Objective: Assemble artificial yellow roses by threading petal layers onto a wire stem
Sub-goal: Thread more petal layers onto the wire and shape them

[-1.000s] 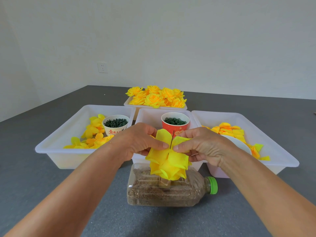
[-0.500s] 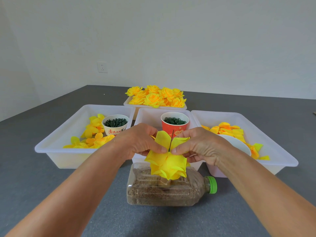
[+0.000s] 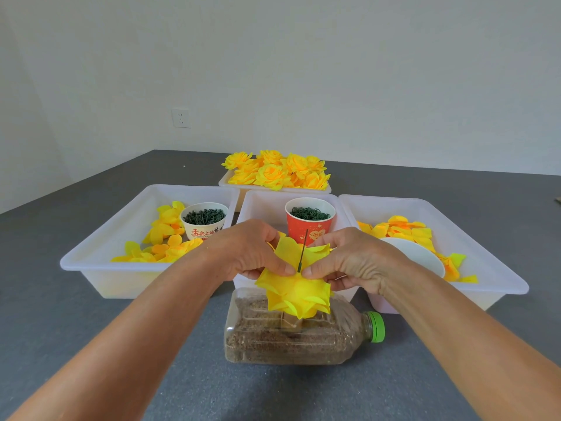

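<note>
Head view: left hand point(image 3: 247, 253) and right hand point(image 3: 353, 259) pinch petal layers point(image 3: 296, 291) around wire stem point(image 3: 303, 250) above bottle point(image 3: 297, 338).

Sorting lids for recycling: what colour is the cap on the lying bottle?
Green cap, clearest in the head view.

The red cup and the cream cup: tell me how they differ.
The red cup is taller and narrower; the cream cup is squat and wide, like a bowl. The red cup stands in the middle tray, partly hidden behind the wire stem; the cream cup sits in the left tray beside loose yellow petals. Both stand upright and hold small dark green pieces.
</note>
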A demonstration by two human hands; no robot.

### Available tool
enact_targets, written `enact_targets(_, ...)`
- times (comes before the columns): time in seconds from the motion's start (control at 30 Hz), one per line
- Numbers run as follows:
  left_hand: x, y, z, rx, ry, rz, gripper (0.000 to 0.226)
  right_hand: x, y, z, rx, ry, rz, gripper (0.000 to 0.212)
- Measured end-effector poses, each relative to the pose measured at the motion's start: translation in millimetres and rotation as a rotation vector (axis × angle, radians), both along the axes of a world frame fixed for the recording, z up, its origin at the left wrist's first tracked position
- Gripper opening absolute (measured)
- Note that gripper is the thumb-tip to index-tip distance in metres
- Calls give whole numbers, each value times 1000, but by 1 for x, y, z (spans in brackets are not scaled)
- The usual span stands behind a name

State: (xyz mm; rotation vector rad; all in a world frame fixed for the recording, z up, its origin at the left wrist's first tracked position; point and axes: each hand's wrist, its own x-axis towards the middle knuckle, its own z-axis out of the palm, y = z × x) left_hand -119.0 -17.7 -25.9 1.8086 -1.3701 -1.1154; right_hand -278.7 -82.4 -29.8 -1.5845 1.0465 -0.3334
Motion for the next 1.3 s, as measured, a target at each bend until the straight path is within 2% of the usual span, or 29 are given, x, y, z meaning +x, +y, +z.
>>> enact_targets(0.3, 2, 4, -2, 23, -60, 10, 40, 0, -3, -5, 57, -30, 6, 49)
enact_targets(0.43, 3, 5, -5, -12, -129, 28, 35, -1, 2, -4, 13, -5, -15, 43)
enact_targets(0.5, 2, 6, -7, -63, -175, 49, 36, -2, 6, -3, -55, 8, -36, 44)
enact_targets(0.63, 1, 9, -8, -270, -386, 90, 60, -3, 11, -5, -363, 36, -52, 56)
enact_targets(0.73, -2, 12, -9, -447, -456, 30, 55, -4, 17, -8, -544, 3, -38, 40)
enact_targets(0.87, -5, 19, -12, -493, -414, -74, 19, -7, 21, -14, -573, -43, 5, 22)
enact_targets(0.97, -4, 19, -15, -515, -361, -80, 8, -10, 22, -18, -538, -82, -2, 20)
enact_targets(1.17, -7, 16, -26, -551, -244, -38, 8, -14, 21, -29, -452, -208, -41, 12)
enact_targets(1.3, -4, 14, -34, -568, -128, -51, 12, -13, 21, -36, -418, -309, -60, 15)
